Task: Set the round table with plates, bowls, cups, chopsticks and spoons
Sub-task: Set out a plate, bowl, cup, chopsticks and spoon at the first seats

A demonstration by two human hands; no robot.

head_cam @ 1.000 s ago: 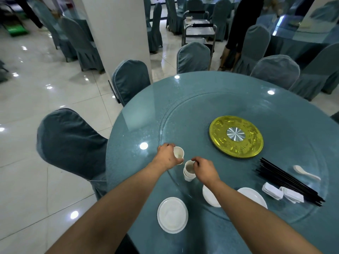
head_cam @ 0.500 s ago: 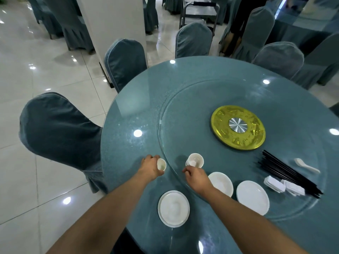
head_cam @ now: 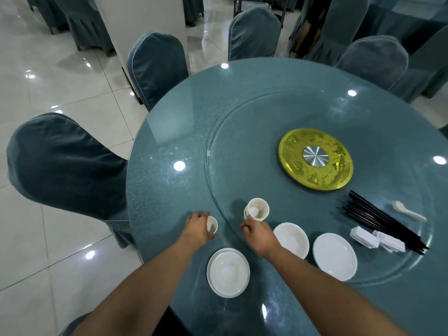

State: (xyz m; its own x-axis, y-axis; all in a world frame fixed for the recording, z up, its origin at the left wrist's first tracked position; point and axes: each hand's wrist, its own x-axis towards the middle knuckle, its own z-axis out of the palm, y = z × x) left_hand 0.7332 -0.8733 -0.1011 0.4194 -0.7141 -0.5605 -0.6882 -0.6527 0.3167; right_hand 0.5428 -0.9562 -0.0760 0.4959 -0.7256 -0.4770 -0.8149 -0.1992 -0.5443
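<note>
My left hand (head_cam: pixel 197 229) holds a small white cup (head_cam: pixel 212 224) just above the round table's (head_cam: pixel 169 190) near left rim, beyond a white plate (head_cam: pixel 228 272) set at the edge. A stack of white cups (head_cam: pixel 256 209) stands on the glass turntable (head_cam: pixel 266 112); my right hand (head_cam: pixel 260 235) hovers just in front of it, fingers curled, holding nothing. White bowls (head_cam: pixel 292 238) and a stack of plates (head_cam: pixel 335 255) sit to the right. Black chopsticks (head_cam: pixel 380 219), a white spoon (head_cam: pixel 407 210) and white chopstick rests (head_cam: pixel 377 238) lie further right.
A gold disc with a steel hub (head_cam: pixel 315 158) marks the turntable's centre. Blue-covered chairs (head_cam: pixel 65 163) ring the table, one close at my left. A white pillar (head_cam: pixel 143 23) and a service cart (head_cam: pixel 257 6) stand behind, with a person (head_cam: pixel 312 23) beside the cart.
My left hand carried one cup off the stack, leftward and nearer to the table's rim. My right hand let go of the cup stack and drew back. The view tilted downward.
</note>
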